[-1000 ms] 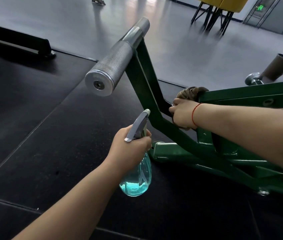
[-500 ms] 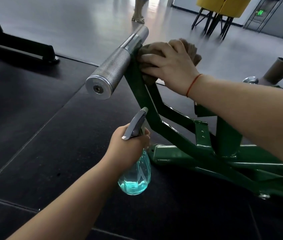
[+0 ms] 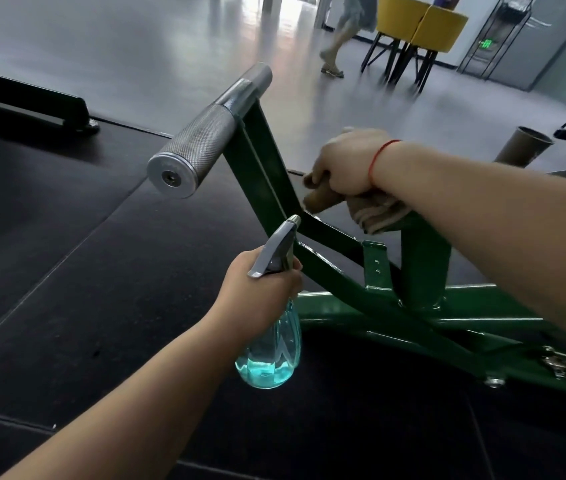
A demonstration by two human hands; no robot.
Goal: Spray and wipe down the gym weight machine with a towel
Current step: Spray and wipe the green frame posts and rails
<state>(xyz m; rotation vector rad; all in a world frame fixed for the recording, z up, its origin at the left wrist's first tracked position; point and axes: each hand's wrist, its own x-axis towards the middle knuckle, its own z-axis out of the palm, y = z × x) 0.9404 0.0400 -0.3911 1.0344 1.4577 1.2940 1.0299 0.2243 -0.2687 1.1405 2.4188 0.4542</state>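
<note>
A green steel weight machine stands low on the black mat, with a knurled silver handle at the top of its slanted arm. My left hand grips the neck of a clear spray bottle holding blue liquid, its grey nozzle pointing up at the arm. My right hand holds a brown towel bunched under the palm, on top of a green upright post to the right of the slanted arm.
Black rubber mats cover the floor around the machine. A black frame base lies at the far left. Behind, on grey floor, a person's legs walk past yellow chairs. A brown tube sticks up at right.
My right hand has slid with the towel from just below the silver handle down and to the right onto the green post. My left hand and the bottle have barely moved.
</note>
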